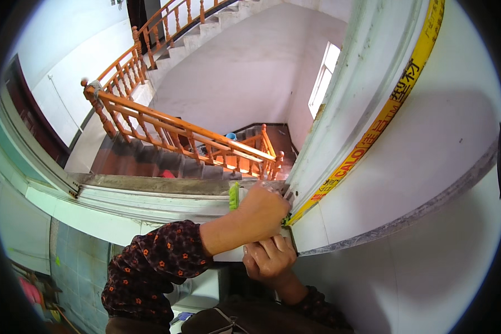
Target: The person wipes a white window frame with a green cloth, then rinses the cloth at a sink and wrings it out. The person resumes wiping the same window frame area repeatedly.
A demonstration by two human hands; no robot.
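My left hand [264, 209] reaches across to the lower corner of a white window frame [150, 205], its fingers curled tight. A lime-green tufted thing [234, 195] sticks out on its left side, and a bit of similar green shows by the corner on its right. Most of it is hidden under the hand, so its exact kind is unclear. Just below, my right hand [270, 259] is closed in a fist by the near edge of the sill. What the fist holds, if anything, is hidden. Both forearms wear dark sleeves with orange flowers.
A white upright [339, 111] with a yellow printed strip [367, 136] rises at the right, beside a white tiled wall [428, 161]. Beyond the frame are an orange wooden banister [178, 131] and stairs going down. Below left lies a tiled floor [80, 267].
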